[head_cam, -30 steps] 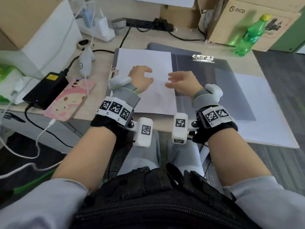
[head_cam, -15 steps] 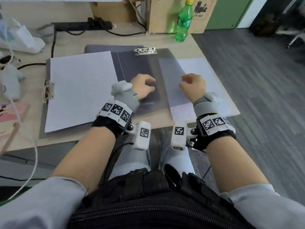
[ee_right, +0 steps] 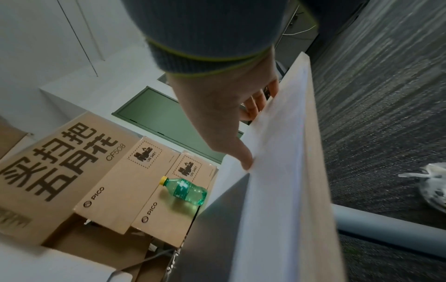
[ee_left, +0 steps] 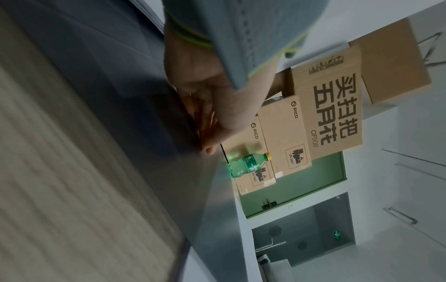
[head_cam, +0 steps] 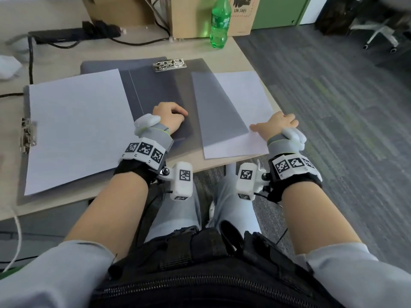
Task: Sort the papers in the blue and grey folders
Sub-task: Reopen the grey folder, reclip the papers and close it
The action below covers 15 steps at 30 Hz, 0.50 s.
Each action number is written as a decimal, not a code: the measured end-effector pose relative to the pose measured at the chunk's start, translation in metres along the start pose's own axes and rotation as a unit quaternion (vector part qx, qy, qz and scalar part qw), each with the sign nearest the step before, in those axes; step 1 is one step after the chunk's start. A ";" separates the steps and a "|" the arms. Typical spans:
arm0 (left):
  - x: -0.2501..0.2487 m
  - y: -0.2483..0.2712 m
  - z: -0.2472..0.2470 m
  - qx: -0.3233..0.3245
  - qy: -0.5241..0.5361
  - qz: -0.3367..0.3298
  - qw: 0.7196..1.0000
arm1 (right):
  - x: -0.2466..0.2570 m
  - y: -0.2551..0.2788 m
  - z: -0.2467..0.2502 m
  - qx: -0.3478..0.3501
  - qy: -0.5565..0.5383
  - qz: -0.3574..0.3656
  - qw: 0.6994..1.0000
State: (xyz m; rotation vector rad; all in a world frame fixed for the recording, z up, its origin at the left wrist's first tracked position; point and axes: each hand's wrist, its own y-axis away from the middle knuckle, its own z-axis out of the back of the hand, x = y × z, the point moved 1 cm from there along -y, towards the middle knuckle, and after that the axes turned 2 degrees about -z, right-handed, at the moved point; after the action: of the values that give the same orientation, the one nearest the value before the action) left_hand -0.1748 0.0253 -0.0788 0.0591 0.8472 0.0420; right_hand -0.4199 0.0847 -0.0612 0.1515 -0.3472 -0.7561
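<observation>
An open grey folder (head_cam: 155,92) lies mid-desk, its metal clip (head_cam: 169,64) at the far end. My left hand (head_cam: 171,116) rests on its inner face, fingers relaxed and holding nothing; the left wrist view shows the fingers (ee_left: 205,122) lying on the dark surface. A white sheet (head_cam: 242,101) lies to the right, half under a translucent grey flap (head_cam: 218,112). My right hand (head_cam: 275,125) grips that sheet's right edge, thumb (ee_right: 243,156) on top and fingers (ee_right: 253,106) curled under. A second folder (head_cam: 25,103) on the left, with a side clip (head_cam: 27,138), carries a large white sheet (head_cam: 75,130).
A green bottle (head_cam: 220,23) stands at the desk's far right corner before cardboard boxes (head_cam: 193,16). A black power strip (head_cam: 75,35) and cables lie along the back. The desk's right edge (head_cam: 270,94) drops to grey carpet, with an office chair (head_cam: 382,34) beyond.
The view has swung right. My left hand moved from the left sheet onto the grey folder. My right hand travelled right across the other sheet and took hold of its right edge.
</observation>
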 end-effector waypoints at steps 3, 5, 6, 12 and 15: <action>0.006 0.000 0.006 0.006 0.020 0.016 1.000 | -0.002 -0.009 0.004 0.056 -0.043 -0.039 0.997; 0.007 0.000 0.009 0.017 0.031 0.022 0.999 | -0.002 -0.009 0.005 0.056 -0.076 -0.039 0.995; 0.009 -0.001 0.009 0.019 0.034 0.021 0.999 | -0.001 -0.009 0.005 0.055 -0.084 -0.030 0.995; 0.012 -0.003 0.010 0.024 0.046 0.017 0.999 | 0.008 0.002 0.006 0.008 -0.115 0.061 0.991; 0.010 -0.002 0.010 0.019 0.049 0.016 0.998 | 0.010 0.005 0.015 -0.022 -0.126 0.081 0.988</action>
State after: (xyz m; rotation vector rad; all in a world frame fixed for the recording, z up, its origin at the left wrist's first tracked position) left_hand -0.1607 0.0239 -0.0802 0.1079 0.9447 0.0587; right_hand -0.4153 0.0809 -0.0429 -0.0159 -0.5760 -0.6226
